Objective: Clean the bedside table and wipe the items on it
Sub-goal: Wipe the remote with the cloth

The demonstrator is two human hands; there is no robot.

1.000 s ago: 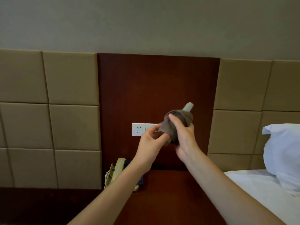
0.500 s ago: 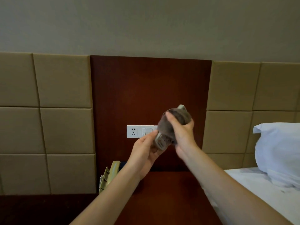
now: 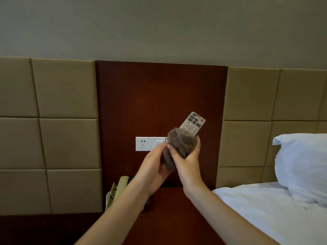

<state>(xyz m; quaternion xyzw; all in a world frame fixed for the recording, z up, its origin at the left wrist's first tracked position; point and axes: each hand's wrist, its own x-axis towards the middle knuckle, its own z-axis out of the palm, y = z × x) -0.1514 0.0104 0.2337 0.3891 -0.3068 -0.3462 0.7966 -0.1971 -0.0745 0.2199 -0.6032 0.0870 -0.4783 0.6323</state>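
A grey remote control (image 3: 192,124) with a red button sticks up and to the right out of a brown-grey cloth (image 3: 178,147). My right hand (image 3: 188,160) grips the cloth, which is wrapped round the remote's lower half. My left hand (image 3: 153,167) holds the remote's hidden lower end from the left, fingers curled under the cloth. Both hands are raised above the dark wooden bedside table (image 3: 178,214), in front of its wooden back panel.
A beige telephone (image 3: 117,190) sits at the table's back left, partly hidden by my left arm. White wall sockets (image 3: 149,143) are on the wooden panel. A bed with a white sheet (image 3: 265,207) and pillow (image 3: 302,163) lies to the right. Padded wall panels flank the table.
The cloth has slid down the remote, baring its upper half with the buttons. Both hands stay raised together, and the view has shifted slightly.
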